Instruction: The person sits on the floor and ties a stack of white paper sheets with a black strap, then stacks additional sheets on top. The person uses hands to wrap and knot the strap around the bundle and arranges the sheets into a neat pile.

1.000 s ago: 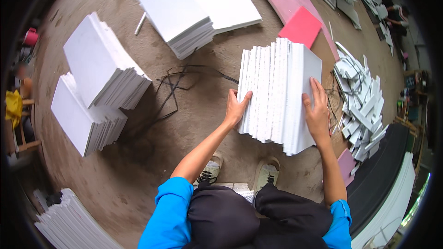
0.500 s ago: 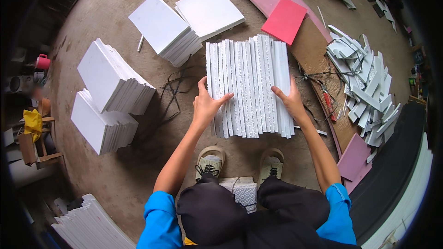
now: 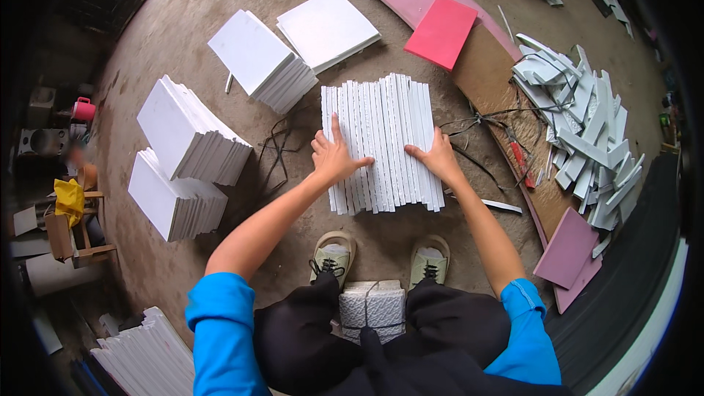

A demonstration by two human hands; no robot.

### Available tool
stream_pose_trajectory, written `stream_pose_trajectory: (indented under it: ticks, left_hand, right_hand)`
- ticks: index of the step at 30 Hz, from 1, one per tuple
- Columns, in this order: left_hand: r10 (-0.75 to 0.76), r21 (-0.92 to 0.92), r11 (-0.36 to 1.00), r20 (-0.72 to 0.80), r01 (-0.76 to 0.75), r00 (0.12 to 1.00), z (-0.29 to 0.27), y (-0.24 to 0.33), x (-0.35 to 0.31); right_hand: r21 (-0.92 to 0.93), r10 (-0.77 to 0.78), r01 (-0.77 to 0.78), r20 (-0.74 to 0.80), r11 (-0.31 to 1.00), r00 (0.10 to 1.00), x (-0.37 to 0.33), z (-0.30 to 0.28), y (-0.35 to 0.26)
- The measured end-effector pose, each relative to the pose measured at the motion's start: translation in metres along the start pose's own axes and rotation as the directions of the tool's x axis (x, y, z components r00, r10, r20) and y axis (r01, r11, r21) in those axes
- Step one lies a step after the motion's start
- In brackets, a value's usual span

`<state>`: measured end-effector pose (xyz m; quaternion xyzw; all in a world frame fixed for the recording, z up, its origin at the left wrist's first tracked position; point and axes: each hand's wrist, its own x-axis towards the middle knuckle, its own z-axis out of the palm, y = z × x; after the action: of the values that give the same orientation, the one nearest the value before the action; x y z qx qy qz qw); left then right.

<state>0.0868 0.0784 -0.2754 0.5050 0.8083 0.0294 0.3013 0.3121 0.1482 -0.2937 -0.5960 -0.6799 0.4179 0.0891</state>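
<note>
A row of white foam boards stands on edge on the floor before my feet, with rough cut edges facing up. My left hand lies spread over the left boards, index finger stretched away from me and thumb pointing right. At the right side, my right hand grips the outer boards, its thumb over the top edges and its other fingers partly hidden along the side. A bundle of rough white pieces, tied with a dark strap, sits between my legs.
White board stacks stand at left and far left-centre. At right lie a red board, red-handled tool, dark straps and a heap of white offcuts. Pink boards lie nearer.
The row of boards looks lower and farther from my head, and its right side has come in leftward. My left fingers have moved from its side onto the top edges.
</note>
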Motion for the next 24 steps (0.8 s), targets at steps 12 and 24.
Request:
stream_pose_trajectory:
  ticks: [12,24]
  left_hand:
    - [-0.428,-0.213,0.889,-0.079,0.405,0.900,0.017,0.074,0.004]
    - [-0.441,-0.167,0.887,-0.025,0.431,0.897,0.010,0.080,0.005]
  right_hand:
    - [0.018,-0.124,0.129,-0.178,0.991,0.976,-0.012,0.006,-0.002]
    - [0.223,-0.064,0.099,-0.158,0.970,0.985,0.008,-0.009,0.029]
